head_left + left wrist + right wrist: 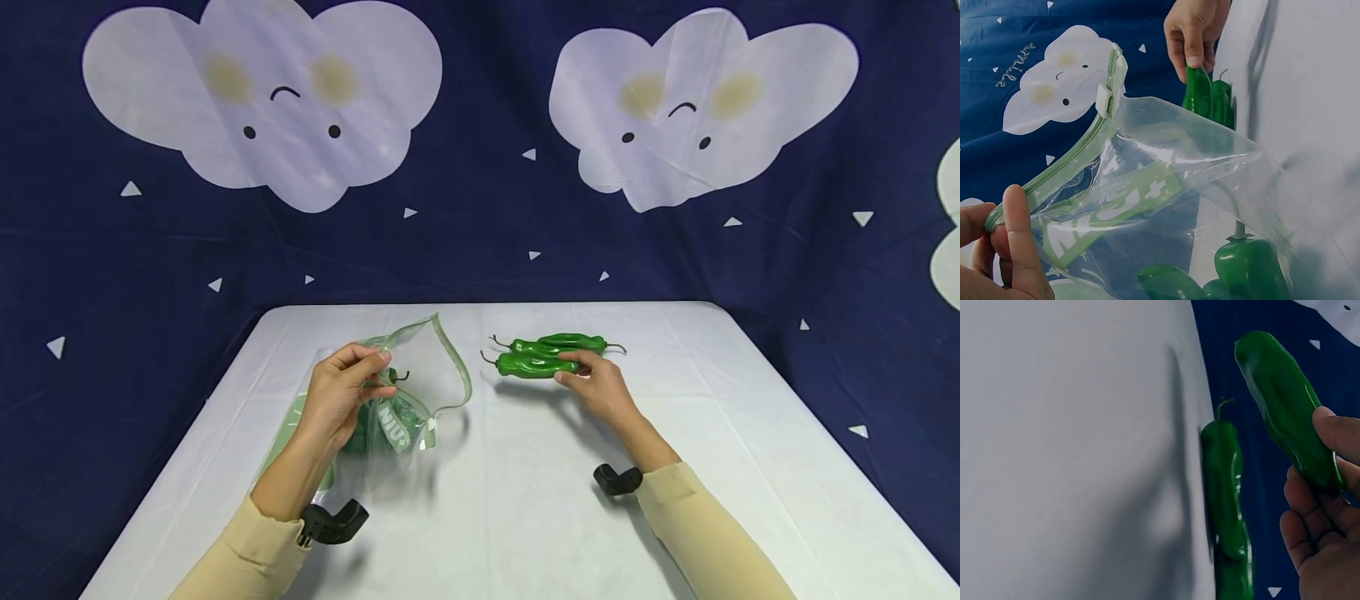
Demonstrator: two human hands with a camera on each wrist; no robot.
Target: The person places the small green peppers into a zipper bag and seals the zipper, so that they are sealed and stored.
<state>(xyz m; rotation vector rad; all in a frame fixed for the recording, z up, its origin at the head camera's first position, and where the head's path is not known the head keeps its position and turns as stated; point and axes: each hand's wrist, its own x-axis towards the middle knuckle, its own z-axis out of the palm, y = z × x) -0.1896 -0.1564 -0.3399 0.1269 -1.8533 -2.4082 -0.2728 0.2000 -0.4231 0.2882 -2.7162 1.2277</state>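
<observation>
My left hand (341, 396) pinches the green zip edge of a clear zip bag (393, 425), its mouth spread toward the right. Inside the bag lie several green peppers (1250, 269), one with its stem upward. A white slider (1104, 100) sits on the zip edge. On the right, my right hand (600, 387) holds a long glossy green pepper (1282, 406) between thumb and fingers, near one end. Two more green peppers (1225, 487) lie on the table beside it, overlapped by the held one in the head view.
A white cloth covers the table (525, 517). Behind it hangs a dark blue curtain (480, 242) with white clouds and small triangles. Each wrist carries a black camera mount, the left one (333, 523) low over the table.
</observation>
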